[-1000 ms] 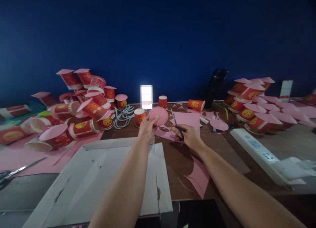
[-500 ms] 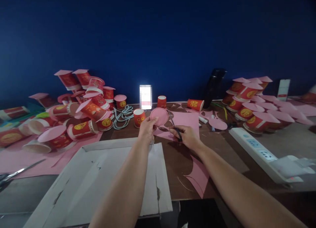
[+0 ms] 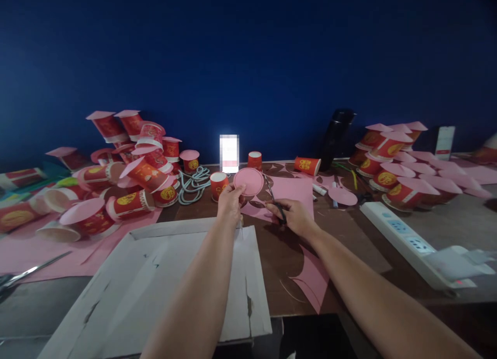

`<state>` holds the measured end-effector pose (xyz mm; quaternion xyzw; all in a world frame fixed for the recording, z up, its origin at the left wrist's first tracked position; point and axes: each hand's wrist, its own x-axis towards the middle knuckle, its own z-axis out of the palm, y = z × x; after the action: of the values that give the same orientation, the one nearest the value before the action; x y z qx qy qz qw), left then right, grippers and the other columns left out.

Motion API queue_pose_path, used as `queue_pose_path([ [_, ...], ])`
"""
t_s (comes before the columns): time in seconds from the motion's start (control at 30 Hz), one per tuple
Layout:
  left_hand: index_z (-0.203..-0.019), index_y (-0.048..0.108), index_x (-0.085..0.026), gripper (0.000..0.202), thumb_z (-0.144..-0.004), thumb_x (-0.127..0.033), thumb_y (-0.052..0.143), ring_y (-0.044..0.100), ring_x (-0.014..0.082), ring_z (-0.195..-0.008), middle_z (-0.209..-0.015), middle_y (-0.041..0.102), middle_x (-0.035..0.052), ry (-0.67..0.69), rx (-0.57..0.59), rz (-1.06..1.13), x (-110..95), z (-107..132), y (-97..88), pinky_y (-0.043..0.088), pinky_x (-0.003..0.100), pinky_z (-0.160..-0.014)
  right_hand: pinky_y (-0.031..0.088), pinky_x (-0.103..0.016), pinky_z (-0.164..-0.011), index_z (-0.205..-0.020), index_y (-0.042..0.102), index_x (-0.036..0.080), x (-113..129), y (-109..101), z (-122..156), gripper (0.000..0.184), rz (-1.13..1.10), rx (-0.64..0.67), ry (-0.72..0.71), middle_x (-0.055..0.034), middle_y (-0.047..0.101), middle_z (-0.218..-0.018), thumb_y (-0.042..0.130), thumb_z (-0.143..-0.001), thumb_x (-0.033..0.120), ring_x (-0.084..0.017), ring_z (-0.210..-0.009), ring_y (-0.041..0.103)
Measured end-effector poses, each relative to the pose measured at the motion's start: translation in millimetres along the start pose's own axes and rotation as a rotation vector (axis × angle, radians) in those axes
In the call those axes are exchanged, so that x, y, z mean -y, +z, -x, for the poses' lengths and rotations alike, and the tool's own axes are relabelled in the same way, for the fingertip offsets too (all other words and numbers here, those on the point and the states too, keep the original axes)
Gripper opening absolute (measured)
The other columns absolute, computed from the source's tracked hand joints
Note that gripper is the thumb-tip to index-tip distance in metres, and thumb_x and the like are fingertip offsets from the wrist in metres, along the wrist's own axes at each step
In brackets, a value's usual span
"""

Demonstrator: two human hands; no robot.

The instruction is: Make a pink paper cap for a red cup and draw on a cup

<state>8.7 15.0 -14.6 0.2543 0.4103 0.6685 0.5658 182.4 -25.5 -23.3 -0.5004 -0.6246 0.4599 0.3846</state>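
Observation:
My left hand (image 3: 232,201) pinches a round pink paper disc (image 3: 249,182) by its lower left edge, its flat face towards me. In my right hand (image 3: 295,215) is a pair of scissors (image 3: 280,210), fingers in the dark handles. Their blades point up and away, just right of the disc, and appear not to touch it. Behind the disc stand two upright red paper cups, one at the left (image 3: 219,186) and one farther back (image 3: 255,160). Under the hands lie pink paper offcuts (image 3: 295,187).
A white cardboard tray (image 3: 155,276) lies at front left. Red cups with pink discs pile up at the left (image 3: 130,201) and right (image 3: 394,177). A power strip (image 3: 404,240), a black bottle (image 3: 338,136), a coiled cable (image 3: 194,185), a lit phone (image 3: 229,154) and other scissors (image 3: 34,268) surround them.
My left hand has shifted the pink disc slightly left, away from the scissors. The right hand with the scissors has barely moved.

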Motion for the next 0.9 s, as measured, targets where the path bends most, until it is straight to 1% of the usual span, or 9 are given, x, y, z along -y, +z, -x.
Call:
queue_pose_path([
  [0.1, -0.069, 0.051, -0.016, 0.033, -0.050, -0.022, 0.076, 0.042, 0.0033, -0.044, -0.051, 0.049, -0.0069, 0.014, -0.031, -0.010, 0.2, 0.6, 0.0, 0.032, 0.017, -0.046, 0.039, -0.020, -0.043, -0.095, 0.067, 0.017, 0.8, 1.8, 1.6, 0.044, -0.011, 0.011, 0.008, 0.0014, 0.058, -0.058, 0.061, -0.074, 0.054, -0.011, -0.049, 0.052],
  [0.23, -0.071, 0.051, -0.016, 0.032, -0.051, -0.022, 0.075, 0.048, 0.0044, -0.048, -0.057, 0.054, -0.0050, 0.013, -0.049, -0.008, 0.2, 3.6, 3.4, 0.038, 0.018, -0.050, 0.041, -0.021, -0.047, -0.081, 0.065, 0.017, 0.5, 4.5, 3.5, 0.041, 0.005, 0.051, -0.021, 0.0000, 0.060, -0.059, 0.057, -0.077, 0.057, -0.010, -0.049, 0.052],
  [0.4, -0.078, 0.053, -0.015, 0.033, -0.052, -0.019, 0.074, 0.058, 0.0093, -0.060, -0.070, 0.060, -0.0006, 0.049, -0.011, 0.044, 7.7, 3.0, 7.7, 0.047, 0.024, -0.061, 0.039, -0.021, -0.047, -0.069, 0.061, 0.016, 4.1, 6.9, 5.8, 0.045, 0.028, 0.075, -0.032, -0.0018, 0.062, -0.060, 0.052, -0.078, 0.060, -0.010, -0.048, 0.051],
  [0.5, -0.084, 0.055, -0.014, 0.035, -0.055, -0.021, 0.074, 0.059, 0.0113, -0.061, -0.072, 0.061, 0.0008, 0.069, 0.002, 0.016, 15.1, 0.4, 7.2, 0.048, 0.026, -0.061, 0.036, -0.021, -0.044, -0.071, 0.061, 0.016, 4.3, 7.1, 5.9, 0.044, 0.015, 0.078, -0.010, -0.0015, 0.062, -0.060, 0.052, -0.078, 0.059, -0.009, -0.045, 0.048],
  [0.6, -0.086, 0.058, -0.014, 0.033, -0.057, -0.022, 0.073, 0.059, 0.0115, -0.061, -0.072, 0.062, 0.0015, 0.083, 0.015, -0.035, 19.7, -0.9, 5.6, 0.048, 0.026, -0.060, 0.038, -0.021, -0.047, -0.073, 0.061, 0.017, 3.1, 6.8, 5.5, 0.042, -0.006, 0.072, -0.025, -0.0011, 0.062, -0.060, 0.054, -0.078, 0.057, -0.010, -0.049, 0.050],
  [0.67, -0.084, 0.059, -0.014, 0.029, -0.058, -0.021, 0.071, 0.059, 0.0111, -0.061, -0.072, 0.062, 0.0017, 0.084, 0.031, -0.043, 20.3, -0.5, 5.1, 0.048, 0.025, -0.061, 0.039, -0.021, -0.049, -0.074, 0.061, 0.017, 2.7, 6.7, 5.4, 0.040, -0.011, 0.070, -0.040, -0.0007, 0.062, -0.060, 0.054, -0.078, 0.056, -0.010, -0.052, 0.052],
  [0.77, -0.081, 0.061, -0.013, 0.025, -0.059, -0.020, 0.070, 0.060, 0.0117, -0.065, -0.076, 0.064, 0.0034, 0.058, 0.041, 0.000, 18.5, 2.0, 6.1, 0.051, 0.026, -0.065, 0.038, -0.021, -0.048, -0.076, 0.062, 0.017, 3.2, 7.0, 5.6, 0.040, -0.004, 0.066, -0.028, -0.0004, 0.062, -0.061, 0.054, -0.078, 0.056, -0.010, -0.051, 0.050],
  [0.9, -0.085, 0.062, -0.015, 0.026, -0.061, -0.021, 0.070, 0.061, 0.0120, -0.068, -0.083, 0.065, 0.0045, 0.035, 0.034, 0.007, 15.6, 5.9, 8.4, 0.053, 0.028, -0.068, 0.039, -0.021, -0.048, -0.080, 0.063, 0.017, 4.8, 8.0, 6.2, 0.043, -0.007, 0.059, -0.003, -0.0010, 0.062, -0.062, 0.054, -0.077, 0.058, -0.011, -0.052, 0.051],
])
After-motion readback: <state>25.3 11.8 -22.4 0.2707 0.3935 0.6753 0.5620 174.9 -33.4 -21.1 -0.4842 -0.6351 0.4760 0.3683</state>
